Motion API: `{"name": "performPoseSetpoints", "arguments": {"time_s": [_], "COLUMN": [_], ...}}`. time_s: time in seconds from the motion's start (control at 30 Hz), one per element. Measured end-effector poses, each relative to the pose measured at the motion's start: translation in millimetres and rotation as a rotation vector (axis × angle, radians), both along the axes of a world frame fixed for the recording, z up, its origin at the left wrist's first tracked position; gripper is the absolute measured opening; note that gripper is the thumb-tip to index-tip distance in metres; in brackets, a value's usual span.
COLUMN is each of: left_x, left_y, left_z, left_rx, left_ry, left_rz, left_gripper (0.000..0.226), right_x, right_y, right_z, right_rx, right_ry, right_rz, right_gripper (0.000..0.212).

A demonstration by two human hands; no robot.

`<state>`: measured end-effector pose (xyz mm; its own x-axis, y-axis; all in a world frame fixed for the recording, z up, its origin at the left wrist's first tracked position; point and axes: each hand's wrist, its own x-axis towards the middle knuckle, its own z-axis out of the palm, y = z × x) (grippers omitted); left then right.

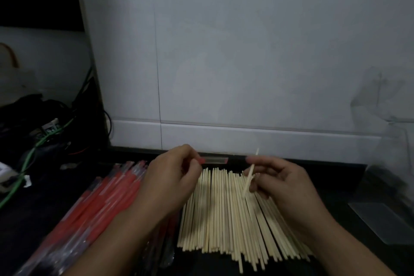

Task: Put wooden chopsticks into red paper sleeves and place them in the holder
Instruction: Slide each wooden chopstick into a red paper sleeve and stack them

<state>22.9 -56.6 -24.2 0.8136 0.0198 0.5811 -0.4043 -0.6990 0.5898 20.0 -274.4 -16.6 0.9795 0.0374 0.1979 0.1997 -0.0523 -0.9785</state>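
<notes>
A wide pile of pale wooden chopsticks (226,213) lies on the dark counter in front of me. To its left lies a heap of red paper sleeves (100,204). My left hand (170,177) pinches one sleeve (214,160), red at both ends with a clear middle, held level above the pile's far edge. My right hand (280,181) pinches a single chopstick (251,175), which tilts up and away, its far tip pointing toward the wall. Sleeve and chopstick are apart.
A white tiled wall (246,63) rises right behind the counter. A clear plastic container (389,163) stands at the right, hard to make out. Dark cables, a green wire (33,152) and small devices clutter the left side.
</notes>
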Motion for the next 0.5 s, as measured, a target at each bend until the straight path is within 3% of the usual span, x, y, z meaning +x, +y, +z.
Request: {"name": "performPoseSetpoints", "arguments": {"time_s": [0.13,0.27,0.5], "left_x": [-1.2,0.7,1.8], "left_y": [-0.5,-3.2,-4.5], "left_z": [1.0,-1.7,-3.7], "left_rx": [0.103,0.064,-0.075], "left_ry": [0.011,0.019,0.117], "left_rz": [-0.052,-0.098,-0.133], "left_gripper": [0.026,0.013,0.023], "right_x": [-1.4,1.0,4.9], "right_y": [1.0,-1.6,-4.4], "right_z": [4.0,4.8,5.1], "right_rx": [0.148,0.226,0.385], "right_ry": [-0.099,-0.135,-0.089], "right_rz": [-0.089,-0.212,-0.257], "right_gripper": [0.011,0.021,0.022]}}
